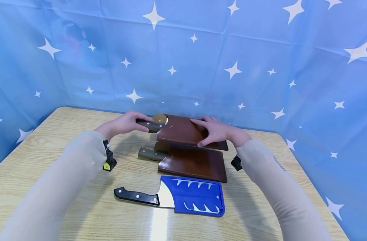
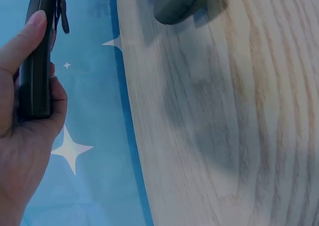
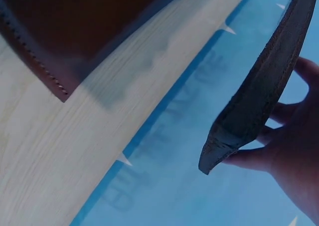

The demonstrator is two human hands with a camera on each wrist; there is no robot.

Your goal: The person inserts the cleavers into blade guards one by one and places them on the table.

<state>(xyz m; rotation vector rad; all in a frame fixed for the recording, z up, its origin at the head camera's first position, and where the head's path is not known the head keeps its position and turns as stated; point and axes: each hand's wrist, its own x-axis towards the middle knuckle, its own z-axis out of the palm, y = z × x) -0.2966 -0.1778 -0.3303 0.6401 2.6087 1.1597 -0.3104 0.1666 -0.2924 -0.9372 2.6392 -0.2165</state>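
My left hand (image 1: 124,124) grips the dark handle (image 1: 153,126) of a cleaver in a brown leather sheath (image 1: 180,130). In the left wrist view, the thumb and fingers of that hand (image 2: 30,141) wrap the handle (image 2: 36,91). The right hand (image 1: 217,130) holds the sheath near its far end, thumb at the front edge. The right wrist view shows the sheath's edge (image 3: 254,96) against the fingers of the right hand (image 3: 294,141). Held off the table, this cleaver is above and behind a second cleaver in a brown sheath (image 1: 195,164), which lies flat.
Nearest the camera, a black-handled cleaver (image 1: 136,196) in a blue plastic blade cover (image 1: 198,194) lies on the wooden table (image 1: 120,221). All handles point left. A blue curtain with white stars (image 1: 177,50) hangs behind the table's back edge.
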